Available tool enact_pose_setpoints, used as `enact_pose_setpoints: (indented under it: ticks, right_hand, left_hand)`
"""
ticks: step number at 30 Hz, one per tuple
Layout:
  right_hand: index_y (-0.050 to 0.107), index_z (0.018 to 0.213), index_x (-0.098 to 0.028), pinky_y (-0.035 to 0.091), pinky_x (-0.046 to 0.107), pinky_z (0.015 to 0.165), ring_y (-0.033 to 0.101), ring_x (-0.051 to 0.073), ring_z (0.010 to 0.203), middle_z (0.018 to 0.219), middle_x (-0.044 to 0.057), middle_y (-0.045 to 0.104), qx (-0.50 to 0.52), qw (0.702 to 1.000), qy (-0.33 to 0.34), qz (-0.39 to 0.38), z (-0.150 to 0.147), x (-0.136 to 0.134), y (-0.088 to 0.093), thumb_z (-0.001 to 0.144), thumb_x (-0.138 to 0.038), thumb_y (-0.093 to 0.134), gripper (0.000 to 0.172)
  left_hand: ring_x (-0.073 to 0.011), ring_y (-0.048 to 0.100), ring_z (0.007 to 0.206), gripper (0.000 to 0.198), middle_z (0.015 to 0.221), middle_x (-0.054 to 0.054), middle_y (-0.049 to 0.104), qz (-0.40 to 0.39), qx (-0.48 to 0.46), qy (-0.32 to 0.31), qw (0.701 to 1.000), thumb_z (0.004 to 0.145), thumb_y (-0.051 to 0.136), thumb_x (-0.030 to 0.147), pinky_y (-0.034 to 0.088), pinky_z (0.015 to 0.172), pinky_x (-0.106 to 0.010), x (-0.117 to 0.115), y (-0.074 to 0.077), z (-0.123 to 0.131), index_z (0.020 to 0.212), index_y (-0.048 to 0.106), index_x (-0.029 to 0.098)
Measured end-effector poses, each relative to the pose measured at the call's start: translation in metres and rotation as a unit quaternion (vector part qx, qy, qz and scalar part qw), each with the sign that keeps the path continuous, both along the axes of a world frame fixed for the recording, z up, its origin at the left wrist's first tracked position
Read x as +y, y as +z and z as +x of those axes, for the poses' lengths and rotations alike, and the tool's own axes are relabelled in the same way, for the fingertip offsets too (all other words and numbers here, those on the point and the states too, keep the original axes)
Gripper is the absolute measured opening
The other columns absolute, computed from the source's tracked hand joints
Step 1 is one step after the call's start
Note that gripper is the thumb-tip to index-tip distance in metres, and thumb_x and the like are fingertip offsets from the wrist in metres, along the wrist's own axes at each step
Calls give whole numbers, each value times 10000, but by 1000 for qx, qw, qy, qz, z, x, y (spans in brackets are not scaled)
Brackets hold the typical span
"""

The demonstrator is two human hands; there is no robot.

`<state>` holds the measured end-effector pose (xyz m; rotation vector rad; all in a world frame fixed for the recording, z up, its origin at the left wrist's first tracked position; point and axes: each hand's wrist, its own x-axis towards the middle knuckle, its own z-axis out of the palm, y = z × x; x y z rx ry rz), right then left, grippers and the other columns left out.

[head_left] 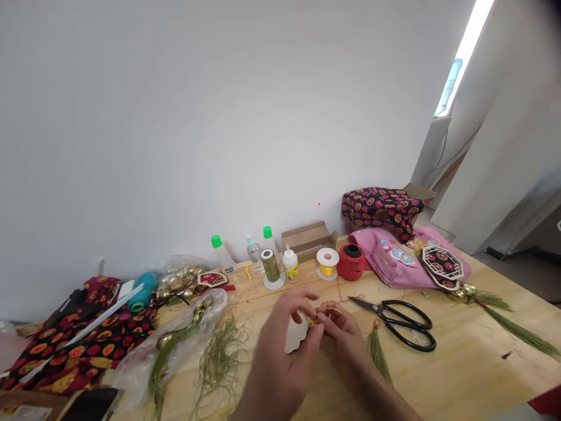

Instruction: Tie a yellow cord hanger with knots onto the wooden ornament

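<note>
My left hand (pixel 284 356) and my right hand (pixel 344 339) meet above the table, thumbs and fingertips pinched together on a thin yellow cord (pixel 333 310). A pale piece with a scalloped edge (pixel 297 335) shows between the thumb and fingers of my left hand; the rest of it is hidden. Just right of my right hand lies a green tassel (pixel 377 354) with a red knotted top. Black-handled scissors (pixel 394 321) rest beyond it, blades pointing left. Behind the hands stands a white spool of yellow cord (pixel 328 263).
Loose green threads (pixel 223 351) and a plastic bag (pixel 175 351) lie to the left, near patterned fabric (pixel 96 345). Along the wall stand a glue bottle (pixel 290 263), a green thread spool (pixel 270 269) and a red spool (pixel 351 262). A pink bag (pixel 385 266) and tasselled ornament (pixel 442 266) sit right.
</note>
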<state>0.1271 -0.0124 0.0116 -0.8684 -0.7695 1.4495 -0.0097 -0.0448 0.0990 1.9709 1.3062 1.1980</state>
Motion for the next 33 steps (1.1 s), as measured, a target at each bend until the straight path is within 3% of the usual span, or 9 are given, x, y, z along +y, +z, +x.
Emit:
enact_pose_setpoints:
  ticks: [3,6,8,18,24,29,33]
  right_hand:
    - [526,700,-170,374,207,520,495,108,576,674,6,581,-53,998,-30,14,2,1,0,632,-344,622,210]
    - [518,709,-168,384,215,546,512,118,607,679,11,590,-81,996,-42,21,6,1,-2,647,-350,607,212]
    - [510,715,-165,393,223,574,519,127,645,687,16,587,-99,993,-52,31,8,1,-4,663,-340,596,202]
    - [471,707,-177,410,232,552,529,126,600,675,8,574,-60,997,-43,17,0,8,-8,657,-361,596,228]
    - [519,683,-162,409,223,550,523,121,594,657,-1,559,-85,993,-86,5,2,5,-6,625,-342,628,218]
    - [520,691,-157,397,207,525,504,99,551,646,1,571,-94,991,-100,10,3,5,-6,641,-331,614,204]
    - [509,686,-149,382,202,497,477,82,497,598,-2,567,-117,990,-71,30,3,7,-4,659,-319,596,193]
  left_hand:
    - [-171,523,835,309,995,-57,570,-64,102,-42,992,703,462,150,402,767,-330,35,-38,12,1002,515,208]
    - [-191,511,827,237,879,-45,612,-69,182,-67,979,706,463,137,391,724,-323,51,-74,16,903,581,198]
    - [-188,507,785,202,811,-30,622,-46,202,-67,976,730,454,152,379,688,-312,52,-85,16,847,607,215]
    - [-170,493,614,292,596,-32,587,-25,223,-40,974,800,388,277,327,581,-278,48,-90,16,614,595,189]
    - [-191,505,680,241,704,-37,605,-69,175,-43,981,766,429,347,346,621,-294,45,-89,13,902,586,223]
    - [-189,511,729,163,759,-30,618,-74,152,-76,983,737,489,289,348,665,-303,44,-86,11,830,597,210]
    - [-185,515,707,145,691,-24,621,-77,149,-84,982,739,479,222,346,671,-308,45,-85,11,709,619,203]
